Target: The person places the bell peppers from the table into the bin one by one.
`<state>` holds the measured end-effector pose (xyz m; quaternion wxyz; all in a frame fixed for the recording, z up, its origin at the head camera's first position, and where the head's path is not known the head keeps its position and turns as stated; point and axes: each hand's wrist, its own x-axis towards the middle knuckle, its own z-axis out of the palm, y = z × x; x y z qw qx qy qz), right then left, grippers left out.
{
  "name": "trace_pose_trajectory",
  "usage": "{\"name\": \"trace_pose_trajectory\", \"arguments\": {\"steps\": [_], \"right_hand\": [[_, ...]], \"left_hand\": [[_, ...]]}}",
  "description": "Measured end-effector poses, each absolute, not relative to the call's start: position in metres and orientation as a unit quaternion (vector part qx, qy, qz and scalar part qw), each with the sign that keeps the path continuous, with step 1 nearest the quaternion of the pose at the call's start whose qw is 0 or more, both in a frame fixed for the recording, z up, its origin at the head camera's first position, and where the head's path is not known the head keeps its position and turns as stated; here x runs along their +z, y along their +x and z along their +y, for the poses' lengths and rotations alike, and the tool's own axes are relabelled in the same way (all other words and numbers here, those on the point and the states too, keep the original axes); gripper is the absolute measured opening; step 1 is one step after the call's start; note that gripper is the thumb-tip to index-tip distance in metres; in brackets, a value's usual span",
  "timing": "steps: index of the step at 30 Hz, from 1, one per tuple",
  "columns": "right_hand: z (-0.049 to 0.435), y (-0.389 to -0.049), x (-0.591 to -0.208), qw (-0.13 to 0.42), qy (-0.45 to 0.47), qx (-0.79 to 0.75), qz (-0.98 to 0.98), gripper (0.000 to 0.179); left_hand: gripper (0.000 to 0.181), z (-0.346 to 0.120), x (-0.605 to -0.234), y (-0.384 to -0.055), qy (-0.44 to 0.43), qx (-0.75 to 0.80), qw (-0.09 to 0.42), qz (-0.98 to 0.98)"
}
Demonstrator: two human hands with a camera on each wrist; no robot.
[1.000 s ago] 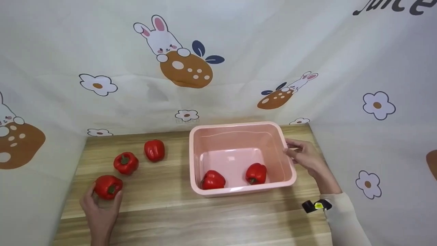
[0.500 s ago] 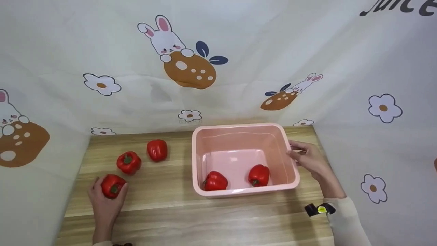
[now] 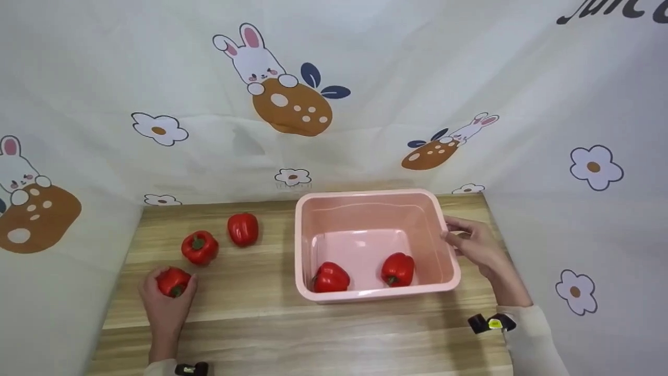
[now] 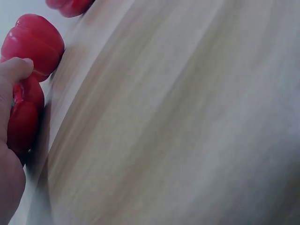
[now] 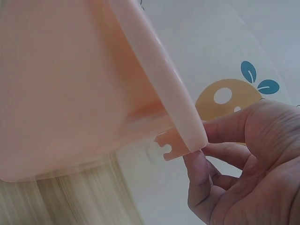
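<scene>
Pepper (image 3: 169, 281) sits in our left hand (image 3: 167, 308), fingers and thumb curled round it, at the near left of the table (image 3: 271, 334); the tub (image 3: 377, 294) lies well apart to its right, its right rim pinched by our right hand (image 3: 477, 245).

left wrist view: 1 pepper (image 4: 70, 5) cut at top edge | held pepper (image 3: 171, 282) part-hidden by left hand (image 3: 166, 305)

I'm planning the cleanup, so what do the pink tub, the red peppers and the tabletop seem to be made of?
The tub looks like smooth plastic, with moulded walls and a glossy highlight. The peppers have shiny red skins, some green stems showing; real or imitation, I can't tell. The tabletop shows pale grain and a soft sheen: wood, or perhaps wood-look laminate.
</scene>
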<state>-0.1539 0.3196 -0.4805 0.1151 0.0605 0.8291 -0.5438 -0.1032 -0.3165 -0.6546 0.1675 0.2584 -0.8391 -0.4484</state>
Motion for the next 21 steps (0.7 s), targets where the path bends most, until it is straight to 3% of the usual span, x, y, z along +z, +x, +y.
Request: {"name": "trace_pose_trajectory", "arguments": {"steps": [8,16,21], "right_hand": [[0.319,-0.153,-0.480,0.109,0.058,-0.549,0.827,0.051],[0.320,-0.152,-0.480,0.111,0.058,-0.547,0.828,0.052],[0.320,-0.153,-0.480,0.108,0.055,-0.550,0.826,0.051]], "left_hand": [[0.064,-0.314,-0.646,-0.097,0.261,-0.450,0.191,-0.832],[0.067,-0.305,-0.614,-0.090,0.276,-0.465,0.143,-0.829],[0.064,-0.297,-0.599,-0.086,0.238,-0.477,0.173,-0.828]]}}
